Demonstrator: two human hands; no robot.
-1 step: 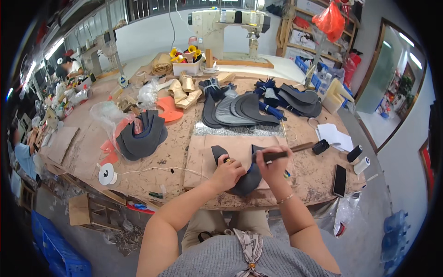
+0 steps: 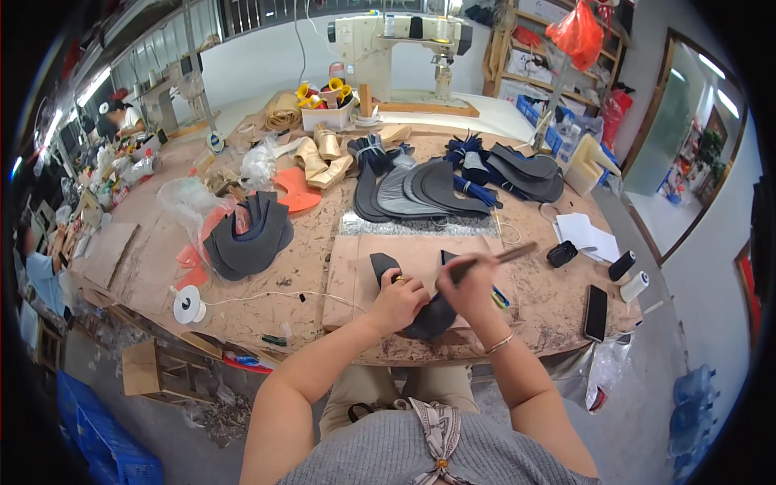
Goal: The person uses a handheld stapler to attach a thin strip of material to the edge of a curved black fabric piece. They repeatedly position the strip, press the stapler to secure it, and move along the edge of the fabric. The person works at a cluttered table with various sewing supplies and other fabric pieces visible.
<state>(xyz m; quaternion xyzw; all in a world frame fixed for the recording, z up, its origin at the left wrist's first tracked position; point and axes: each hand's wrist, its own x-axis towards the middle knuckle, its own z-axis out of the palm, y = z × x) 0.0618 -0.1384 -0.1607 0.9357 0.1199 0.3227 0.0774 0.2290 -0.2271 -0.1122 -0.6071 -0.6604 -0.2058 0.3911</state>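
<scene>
A dark grey U-shaped piece (image 2: 431, 321), looking like a shoe upper, lies on a tan board (image 2: 356, 263) at the table's near side. My left hand (image 2: 402, 303) is closed on its left arm with bent fingers, pressing it to the board; the thumb side is partly hidden. My right hand (image 2: 473, 289) grips a wooden-handled hammer (image 2: 516, 253) over the right arm of the piece. Its handle sticks out to the right, and its head, close to the piece, is blurred and mostly covered by my fingers. A small blue and yellow tool (image 2: 500, 298) lies beside my right hand.
Stacked dark grey pieces (image 2: 250, 238) lie left, and more stacks (image 2: 436, 190) lie beyond the board. A spool (image 2: 189, 305) trails white thread towards my left wrist. A phone (image 2: 595, 314) and thread cones (image 2: 634, 288) stand right. A sewing machine (image 2: 396, 61) is at the back.
My right hand has shifted slightly left and down, and the hammer's handle has tilted up more steeply. The small blue and yellow tool shows more. My left hand stays in place.
</scene>
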